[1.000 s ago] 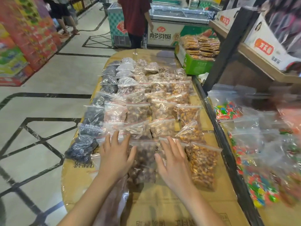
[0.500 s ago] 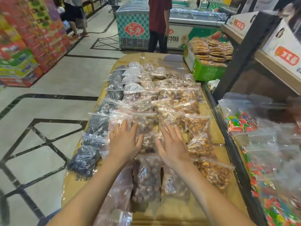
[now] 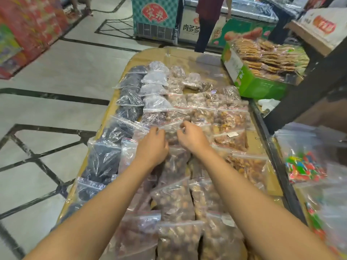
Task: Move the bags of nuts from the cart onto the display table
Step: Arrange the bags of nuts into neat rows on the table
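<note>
A cardboard-covered display table carries rows of clear zip bags: dark ones on the left, pale ones beside them, brown nuts down the middle, orange-brown nuts on the right. My left hand and my right hand reach over the middle row, close together. Their fingers curl down onto the top corners of one bag of brown nuts lying between them. No cart is in view.
A green box of flat cakes sits at the table's far right corner, beside a slanted black post. Bags of coloured candy lie on the right. A person stands by a freezer beyond the table. Open tiled floor lies left.
Both hands moved away from me, from the near bags to the middle row. Their fingers went from flat and spread to curled on one bag. The view shifted forward over the table.
</note>
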The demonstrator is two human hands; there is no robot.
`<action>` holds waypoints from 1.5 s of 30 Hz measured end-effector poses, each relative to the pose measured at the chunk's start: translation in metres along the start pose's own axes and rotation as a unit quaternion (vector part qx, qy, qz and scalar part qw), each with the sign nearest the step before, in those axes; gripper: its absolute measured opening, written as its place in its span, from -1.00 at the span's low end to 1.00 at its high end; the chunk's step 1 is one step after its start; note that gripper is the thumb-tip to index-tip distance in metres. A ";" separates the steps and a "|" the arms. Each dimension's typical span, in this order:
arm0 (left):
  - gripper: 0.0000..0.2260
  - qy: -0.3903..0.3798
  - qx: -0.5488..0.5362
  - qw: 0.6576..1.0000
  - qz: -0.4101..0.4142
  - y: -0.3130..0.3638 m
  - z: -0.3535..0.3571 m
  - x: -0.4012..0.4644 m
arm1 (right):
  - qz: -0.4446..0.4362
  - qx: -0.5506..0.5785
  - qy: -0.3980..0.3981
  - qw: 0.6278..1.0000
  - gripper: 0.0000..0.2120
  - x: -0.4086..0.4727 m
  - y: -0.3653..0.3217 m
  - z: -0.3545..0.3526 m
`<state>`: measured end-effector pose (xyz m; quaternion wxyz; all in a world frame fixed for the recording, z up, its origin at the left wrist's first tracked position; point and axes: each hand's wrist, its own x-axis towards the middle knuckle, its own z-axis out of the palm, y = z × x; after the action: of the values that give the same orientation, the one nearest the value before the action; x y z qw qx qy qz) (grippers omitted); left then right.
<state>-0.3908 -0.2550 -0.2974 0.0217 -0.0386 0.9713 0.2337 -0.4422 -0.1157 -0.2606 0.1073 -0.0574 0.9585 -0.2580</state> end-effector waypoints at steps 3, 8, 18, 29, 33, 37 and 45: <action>-0.76 -0.012 -0.010 1.000 -0.011 -0.007 0.012 0.022 | 0.033 -0.003 -0.038 0.999 -0.72 0.035 0.001 0.019; -0.80 -0.009 -0.025 0.999 0.031 -0.012 0.027 0.033 | 0.016 0.022 -0.013 1.000 -0.70 0.038 0.021 0.040; -0.68 -0.042 -0.078 0.994 0.064 -0.009 0.031 0.043 | 0.055 0.062 -0.004 0.997 -0.66 0.025 0.035 0.033; -0.63 -0.102 -0.074 0.990 0.060 0.000 0.025 0.046 | 0.116 0.135 -0.091 0.980 -0.40 0.011 0.044 0.033; -0.49 -0.158 -0.056 0.985 0.044 0.002 0.020 0.040 | 0.121 0.154 -0.132 0.972 -0.34 0.000 0.051 0.037; -0.48 -0.193 -0.038 0.980 0.032 0.005 0.019 0.042 | 0.112 0.116 -0.093 0.982 -0.32 0.007 0.045 0.040; -0.42 -0.103 -0.113 0.988 0.023 -0.001 0.024 0.034 | 0.111 0.276 -0.073 0.952 -0.54 0.010 0.061 0.042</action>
<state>-0.4238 -0.2476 -0.3213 0.1119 0.0058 0.9317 0.3455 -0.4455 -0.0853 -0.3292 0.2164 0.0630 0.8396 -0.4942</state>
